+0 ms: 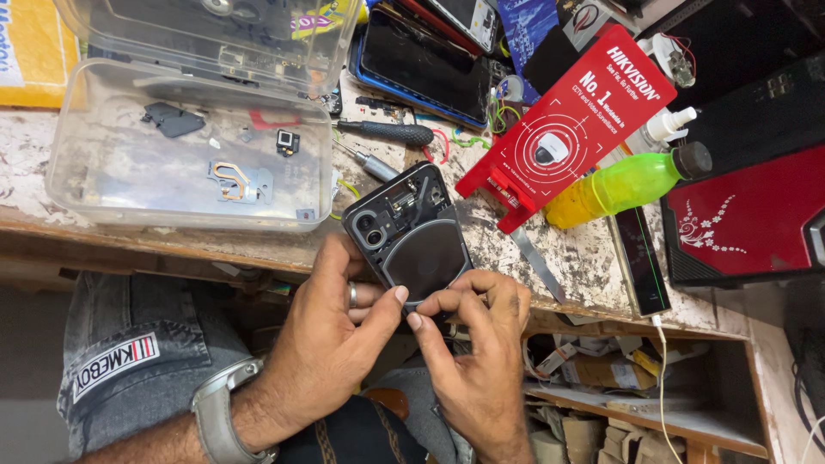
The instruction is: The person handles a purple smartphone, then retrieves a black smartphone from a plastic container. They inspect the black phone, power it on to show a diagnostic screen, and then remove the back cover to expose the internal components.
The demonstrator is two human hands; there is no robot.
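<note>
Both hands pinch the bottom edge of an opened phone (411,234): left hand (331,331) thumb and right hand (477,344) fingertips closed on it, at the bench edge. Beyond the fingers: screwdriver (387,133), parts tray (172,172), green bottle (627,182). Risk: a slipped grip drops the phone off the edge.

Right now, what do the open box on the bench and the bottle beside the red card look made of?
The open box looks like clear, scuffed plastic: small parts show through its walls. The bottle seems translucent plastic with a dark cap, glowing yellow-green, though liquid or tint could give the colour. The bench appears to be worn, paint-flecked wood.
</note>
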